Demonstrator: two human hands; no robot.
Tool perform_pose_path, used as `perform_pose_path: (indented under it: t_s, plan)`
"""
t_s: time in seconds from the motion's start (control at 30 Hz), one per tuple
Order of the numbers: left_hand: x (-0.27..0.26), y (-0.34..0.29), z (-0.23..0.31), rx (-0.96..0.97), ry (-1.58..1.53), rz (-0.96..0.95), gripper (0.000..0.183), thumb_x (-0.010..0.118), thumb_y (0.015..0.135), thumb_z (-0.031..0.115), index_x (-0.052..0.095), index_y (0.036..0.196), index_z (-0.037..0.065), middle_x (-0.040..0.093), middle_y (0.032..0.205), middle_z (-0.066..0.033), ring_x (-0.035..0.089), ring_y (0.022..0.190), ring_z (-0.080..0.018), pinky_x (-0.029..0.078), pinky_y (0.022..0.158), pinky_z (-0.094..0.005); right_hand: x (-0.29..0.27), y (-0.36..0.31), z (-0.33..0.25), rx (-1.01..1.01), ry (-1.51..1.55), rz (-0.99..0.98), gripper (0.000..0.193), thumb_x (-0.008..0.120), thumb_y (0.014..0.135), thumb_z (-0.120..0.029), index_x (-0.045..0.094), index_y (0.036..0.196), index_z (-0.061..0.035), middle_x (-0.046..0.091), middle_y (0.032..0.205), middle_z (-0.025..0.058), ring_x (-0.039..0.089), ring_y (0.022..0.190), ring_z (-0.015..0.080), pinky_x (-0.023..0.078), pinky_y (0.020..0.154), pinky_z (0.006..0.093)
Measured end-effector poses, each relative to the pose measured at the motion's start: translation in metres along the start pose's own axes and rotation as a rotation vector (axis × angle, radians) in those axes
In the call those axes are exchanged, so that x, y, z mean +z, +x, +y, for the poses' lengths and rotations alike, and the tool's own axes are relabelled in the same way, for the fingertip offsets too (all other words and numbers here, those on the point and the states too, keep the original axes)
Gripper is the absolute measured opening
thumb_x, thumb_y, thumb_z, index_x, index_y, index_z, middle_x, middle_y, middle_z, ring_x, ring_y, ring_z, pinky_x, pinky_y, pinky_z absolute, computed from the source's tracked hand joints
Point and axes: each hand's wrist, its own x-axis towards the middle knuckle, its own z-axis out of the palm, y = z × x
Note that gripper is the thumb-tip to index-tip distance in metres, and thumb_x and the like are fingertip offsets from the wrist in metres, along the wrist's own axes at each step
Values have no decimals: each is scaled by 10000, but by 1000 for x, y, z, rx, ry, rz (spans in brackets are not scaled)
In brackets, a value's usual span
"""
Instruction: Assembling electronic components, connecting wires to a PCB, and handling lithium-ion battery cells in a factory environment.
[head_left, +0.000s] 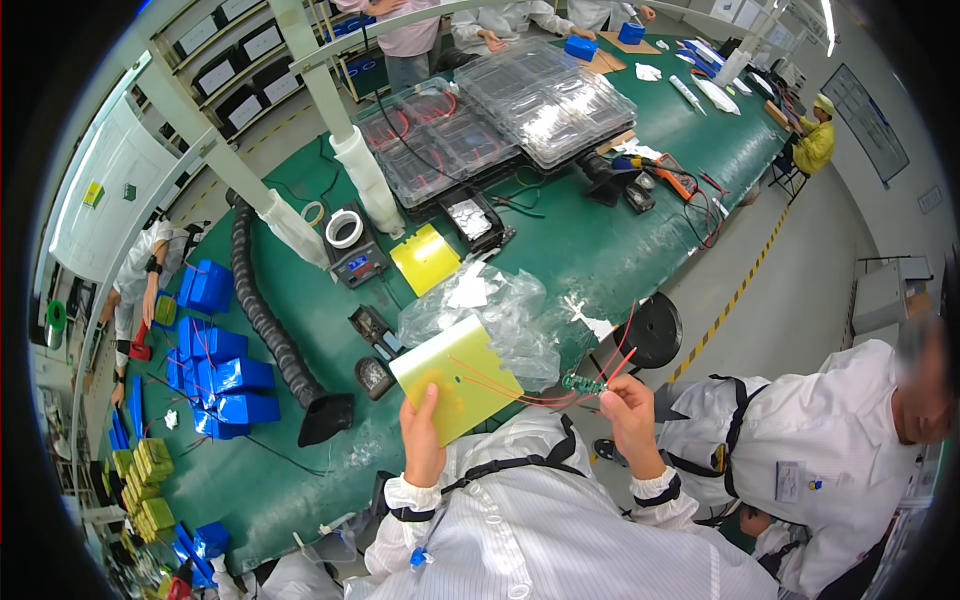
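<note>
Above the near edge of the green worktop [600, 250], the left hand [422, 432] grips a flat yellow-green pack [452, 375] while the right hand [628, 405] pinches a small green circuit board [582, 383] joined to it by thin red wires [510, 388].

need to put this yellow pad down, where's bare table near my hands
Bare green table lies right of the clear plastic bag, up toward the meter. Another patch lies between the black hose and the yellow sheet. Crowded: blue packs at left, clear trays at the top.
</note>
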Motion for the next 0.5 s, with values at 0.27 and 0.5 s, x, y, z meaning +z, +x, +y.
perform_pose_path:
  t_s: [0.27,0.5]
  plan:
    - [-3,-1,3,-4,-52,47,332,570,1034,216,565,1284,-2,641,1207,-72,625,1055,-155,497,897,-302,-5,-8,1,7,-123,-4,91,701,893,-52,627,861,-12,565,748,-36,462,659,30,341,597,208]
    - [-13,-3,3,3,-55,77,318,547,1035,189,562,1300,13,645,1214,-65,637,1086,-173,508,911,-316,-9,-10,3,4,-123,-30,96,697,899,-65,626,865,-11,571,747,-37,469,663,29,342,602,204]
